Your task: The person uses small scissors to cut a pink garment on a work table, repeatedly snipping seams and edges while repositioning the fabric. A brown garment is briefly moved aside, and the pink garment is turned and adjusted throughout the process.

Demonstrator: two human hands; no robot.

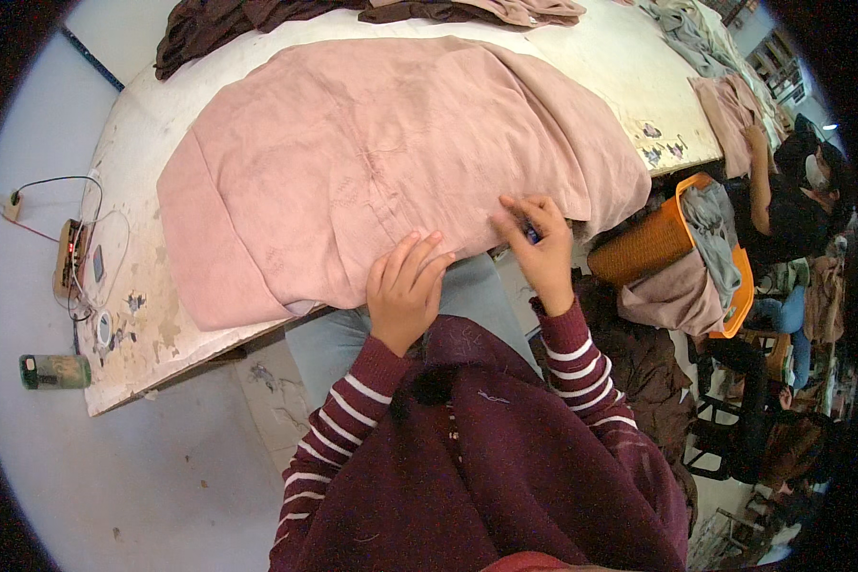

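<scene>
A large pink cloth piece [372, 162], wrinkled in its middle and folded over along its left side, covers much of the worktable in front of me. My left hand [405, 286] lies on its near edge, palm down with the fingers stretched out. Just to the right, my right hand [541, 243] is curled above the same edge, slightly blurred. Its fingers close around a small dark blue object [532, 233], mostly hidden in the grip, so I cannot tell its kind.
Dark brown cloth [248, 29] lies along the white table's [129, 205] far side. A power strip [70, 257] and cables sit at left, near a glass jar [55, 372]. To the right stands an orange basket [643, 250] of grey and pink cloth; beyond it, another person [782, 205] handles fabric.
</scene>
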